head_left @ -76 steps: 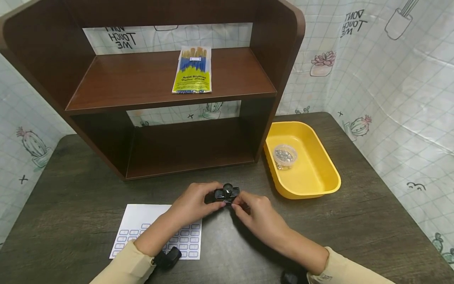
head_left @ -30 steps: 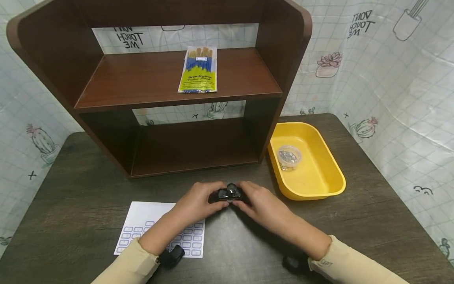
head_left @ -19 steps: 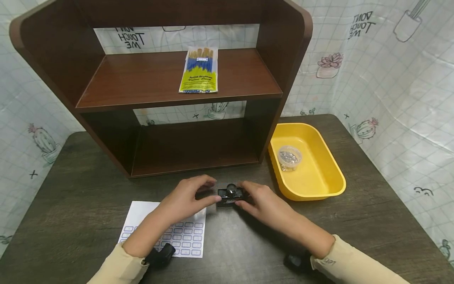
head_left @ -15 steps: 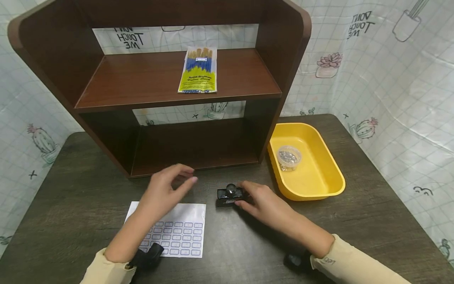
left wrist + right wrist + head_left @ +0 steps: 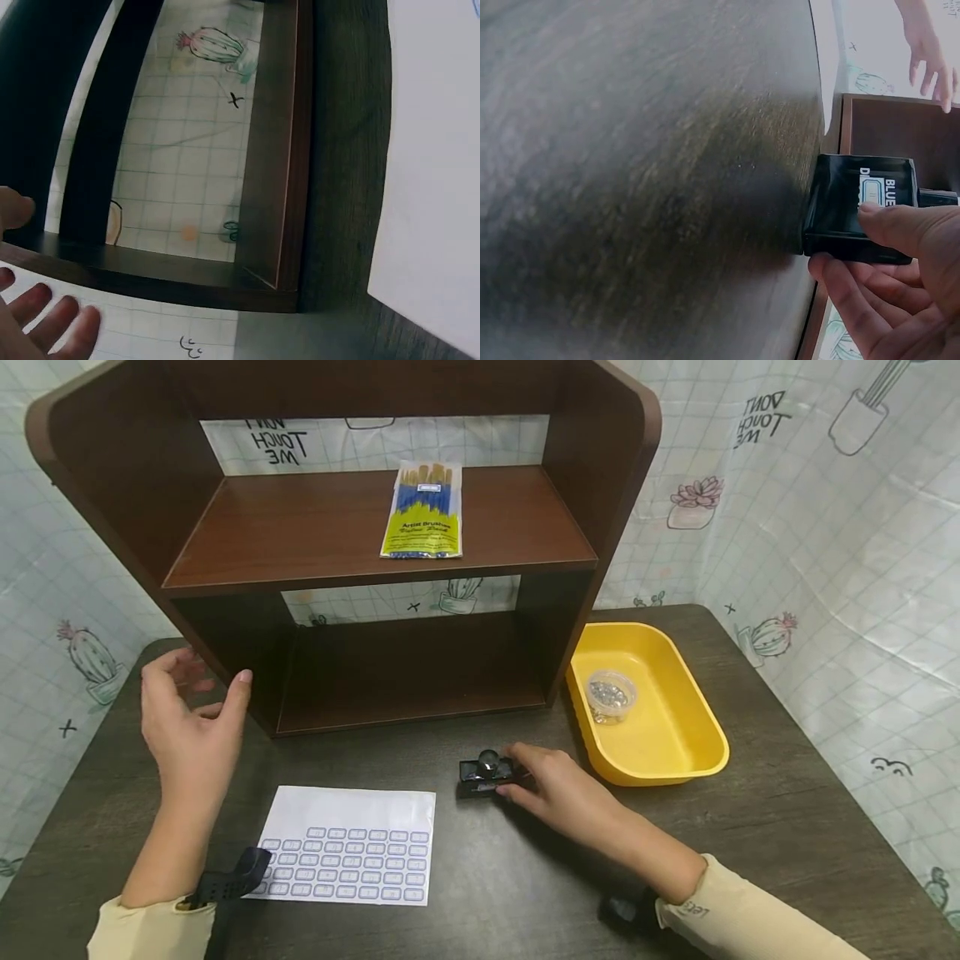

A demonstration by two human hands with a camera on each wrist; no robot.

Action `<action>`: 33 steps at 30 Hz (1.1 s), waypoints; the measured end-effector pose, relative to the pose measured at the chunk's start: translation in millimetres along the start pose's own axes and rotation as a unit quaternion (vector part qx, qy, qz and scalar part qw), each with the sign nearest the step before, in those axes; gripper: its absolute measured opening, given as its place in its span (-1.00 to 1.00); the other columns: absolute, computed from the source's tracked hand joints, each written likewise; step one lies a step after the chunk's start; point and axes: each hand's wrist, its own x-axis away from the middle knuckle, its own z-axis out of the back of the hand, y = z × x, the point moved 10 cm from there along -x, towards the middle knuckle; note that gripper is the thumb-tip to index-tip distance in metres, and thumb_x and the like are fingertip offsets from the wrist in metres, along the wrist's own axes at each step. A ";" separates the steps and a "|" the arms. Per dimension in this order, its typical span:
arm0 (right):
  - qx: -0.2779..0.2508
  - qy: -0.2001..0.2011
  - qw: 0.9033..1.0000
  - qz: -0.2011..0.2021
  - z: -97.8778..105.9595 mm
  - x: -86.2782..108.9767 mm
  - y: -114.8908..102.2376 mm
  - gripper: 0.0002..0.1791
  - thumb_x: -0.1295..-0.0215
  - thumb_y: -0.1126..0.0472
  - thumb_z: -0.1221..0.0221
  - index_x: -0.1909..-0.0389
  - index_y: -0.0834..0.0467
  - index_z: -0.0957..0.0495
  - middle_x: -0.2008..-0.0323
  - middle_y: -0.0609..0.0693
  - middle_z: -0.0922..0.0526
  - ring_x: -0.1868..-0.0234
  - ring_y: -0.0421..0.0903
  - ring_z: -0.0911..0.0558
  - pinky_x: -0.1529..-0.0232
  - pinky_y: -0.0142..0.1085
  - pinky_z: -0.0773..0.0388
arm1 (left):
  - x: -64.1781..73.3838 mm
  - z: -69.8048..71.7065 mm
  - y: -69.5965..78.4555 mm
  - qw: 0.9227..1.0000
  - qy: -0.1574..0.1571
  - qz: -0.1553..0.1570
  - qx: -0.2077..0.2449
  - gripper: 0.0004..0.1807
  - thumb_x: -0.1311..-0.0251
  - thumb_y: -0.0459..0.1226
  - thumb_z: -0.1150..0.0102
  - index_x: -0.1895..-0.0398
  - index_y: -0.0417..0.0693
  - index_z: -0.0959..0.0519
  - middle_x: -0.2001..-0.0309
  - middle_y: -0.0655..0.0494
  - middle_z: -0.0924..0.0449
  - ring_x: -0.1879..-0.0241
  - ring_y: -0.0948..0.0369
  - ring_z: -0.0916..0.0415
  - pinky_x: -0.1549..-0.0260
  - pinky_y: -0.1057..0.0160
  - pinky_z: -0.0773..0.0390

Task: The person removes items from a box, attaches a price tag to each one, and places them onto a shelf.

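Note:
My right hand grips a black square perfume bottle with a round cap, upright on the table before the shelf. In the right wrist view the thumb lies on the front of that bottle, over a small blue-bordered sticker among white lettering. My left hand is raised beside the left side of the brown shelf, fingers parted and holding nothing. Whether it touches the shelf's edge I cannot tell. In the left wrist view its fingers show at the lower left.
A white sheet of blue-bordered labels lies front left. At right stands a yellow tray with a clear tub of small silvery pieces. A pack of artist brushes rests on the upper shelf.
Both hands were at the bottle; the left let go and moved left to the shelf's side, uncovering the label sheet. The right hand stays on the bottle.

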 end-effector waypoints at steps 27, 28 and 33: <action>-0.050 -0.002 0.999 -0.002 -17.3 -87.3 -42.7 -0.58 -0.43 0.16 -0.33 -0.19 0.29 -0.58 0.07 0.10 -0.81 0.07 -0.05 -0.79 0.06 -0.19 -0.73 | -11.3 -8.7 -12.9 1.000 -0.008 -0.017 -0.006 -0.64 -0.42 -0.34 -0.21 -0.23 -0.21 -0.57 0.01 -0.23 -0.75 0.22 0.80 -0.32 0.15 0.66 -0.31; -0.051 -0.003 0.999 0.001 -18.4 -92.6 -45.4 -0.58 -0.44 0.15 -0.33 -0.20 0.28 -0.57 0.08 0.10 -0.81 0.08 -0.06 -0.79 0.07 -0.19 -0.73 | -11.3 -9.0 -13.1 1.000 -0.008 -0.016 -0.006 -0.64 -0.42 -0.34 -0.21 -0.24 -0.21 -0.57 0.00 -0.23 -0.75 0.23 0.80 -0.32 0.16 0.67 -0.31; -0.050 0.002 0.999 0.007 -21.8 -116.6 -53.4 -0.55 -0.46 0.14 -0.30 -0.24 0.29 -0.55 0.05 0.13 -0.80 0.06 -0.04 -0.78 0.04 -0.18 -0.72 | -11.6 -10.8 -12.4 1.000 -0.009 -0.014 -0.008 -0.63 -0.42 -0.34 -0.21 -0.24 -0.20 -0.57 -0.02 -0.21 -0.75 0.23 0.79 -0.31 0.17 0.66 -0.31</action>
